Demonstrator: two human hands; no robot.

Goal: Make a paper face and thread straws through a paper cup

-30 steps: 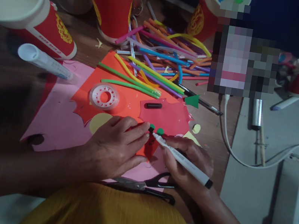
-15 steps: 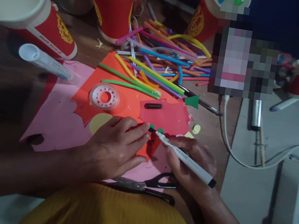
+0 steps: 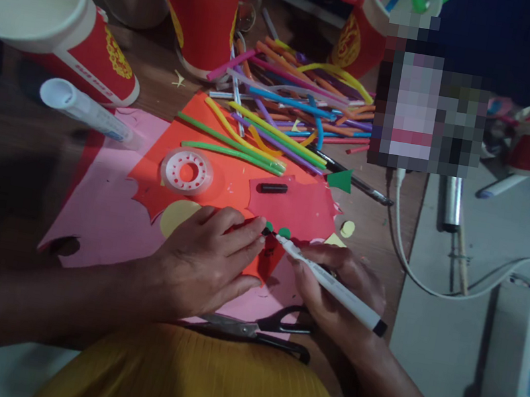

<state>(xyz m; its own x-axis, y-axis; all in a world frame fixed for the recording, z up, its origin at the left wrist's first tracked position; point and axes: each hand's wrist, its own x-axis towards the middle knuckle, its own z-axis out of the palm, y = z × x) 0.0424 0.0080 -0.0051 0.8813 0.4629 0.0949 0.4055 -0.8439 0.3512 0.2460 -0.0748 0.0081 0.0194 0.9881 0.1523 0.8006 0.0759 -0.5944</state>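
My left hand point(image 3: 212, 260) lies flat over pink paper point(image 3: 114, 228) and an orange-red paper piece point(image 3: 268, 259), its fingers stretched out. In my right hand point(image 3: 326, 319) is a white marker point(image 3: 345, 295) with a black end, gripped like a pen. Its black tip touches or nearly touches one of two small green dots point(image 3: 284, 233), close to my left fingertips. Dark marks show on the orange-red piece below. A black marker cap point(image 3: 273, 188) rests on a red paper cutout point(image 3: 300, 211). Black-handled scissors point(image 3: 244, 329) lie below my hands, near my body.
Red-and-white paper cups point(image 3: 206, 15) stand along the back. Colourful pipe-cleaner-like strips point(image 3: 285, 101) are heaped behind the papers. A tape roll point(image 3: 187, 171) sits on orange paper point(image 3: 160, 189), with an upright white tube point(image 3: 88, 110) left of it. A white cable point(image 3: 402, 254) runs at the right.
The view has shifted very slightly. Both hands and the marker stay in nearly the same place.
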